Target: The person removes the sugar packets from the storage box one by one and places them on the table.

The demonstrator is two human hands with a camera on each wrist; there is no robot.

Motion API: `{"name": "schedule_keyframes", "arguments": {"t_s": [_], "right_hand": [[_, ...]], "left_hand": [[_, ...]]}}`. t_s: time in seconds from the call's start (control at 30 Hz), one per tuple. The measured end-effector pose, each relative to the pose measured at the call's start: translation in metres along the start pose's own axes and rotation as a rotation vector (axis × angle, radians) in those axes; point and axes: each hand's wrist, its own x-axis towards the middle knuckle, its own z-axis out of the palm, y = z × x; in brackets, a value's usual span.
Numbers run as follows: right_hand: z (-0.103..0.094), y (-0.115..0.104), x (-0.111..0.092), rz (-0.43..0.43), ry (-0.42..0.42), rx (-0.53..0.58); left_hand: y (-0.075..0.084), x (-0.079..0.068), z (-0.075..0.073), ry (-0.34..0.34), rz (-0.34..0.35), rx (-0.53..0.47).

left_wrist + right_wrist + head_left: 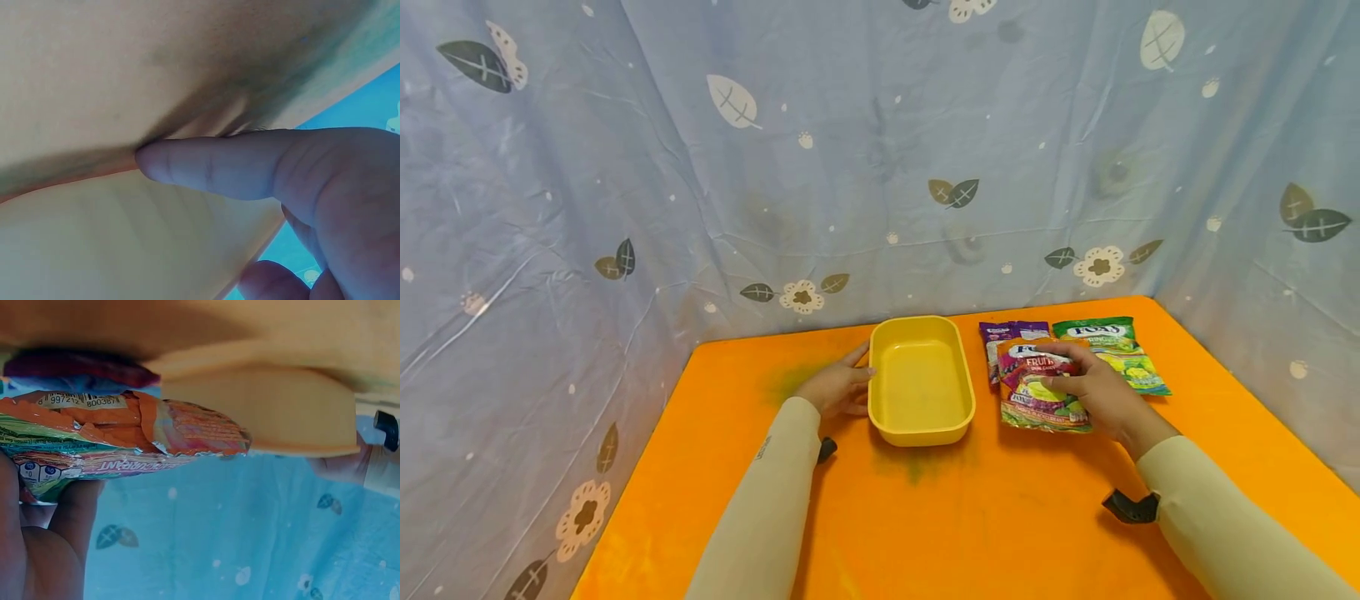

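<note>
My left hand [837,388] rests against the left side of a yellow rectangular tub [958,367], with the thumb near its rim. In the left wrist view, one straight finger [212,165] touches the tub wall [125,231] close to the tabletop. On the right, my right hand [1101,392] grips an orange and red bag of fruit candy [1037,400] by its right side. That candy bag [125,434] is raised off the table in the right wrist view, over a purple packet [81,369]. The tub's inside shows nothing in it.
Behind the held bag lie a purple packet [997,333] and a green candy bag [1138,367]. The orange table [925,525] meets a grey-blue leaf-patterned curtain [850,167] at the back and sides. A black strap piece [1131,506] sticks out by the right cuff.
</note>
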Motion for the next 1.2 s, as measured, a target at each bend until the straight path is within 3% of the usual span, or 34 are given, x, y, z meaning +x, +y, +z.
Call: {"name": "schedule_keyframes", "arguments": {"t_s": [0.17, 0.33, 0.5, 0.67, 0.93, 1.2], "right_hand": [[-0.004, 0.015, -0.003, 0.018, -0.039, -0.008], [-0.001, 0.027, -0.003, 0.02, -0.082, -0.092], [0.005, 0.032, -0.003, 0.039, -0.079, -0.117], [0.008, 0.03, -0.005, 0.022, -0.031, -0.202], [0.004, 0.026, -0.016, -0.037, 0.088, -0.504], [-0.007, 0.017, -0.02, -0.079, 0.221, -0.558]], "left_hand": [[0.0, 0.0, -0.002, -0.002, 0.017, 0.02], [-0.001, -0.002, -0.005, 0.002, 0.021, 0.025], [-0.001, -0.001, -0.007, 0.005, 0.024, 0.029], [-0.002, 0.002, -0.008, 0.011, 0.027, 0.032], [-0.011, 0.004, -0.01, 0.002, 0.078, 0.001], [-0.014, 0.002, -0.003, 0.081, 0.095, 0.013]]}}
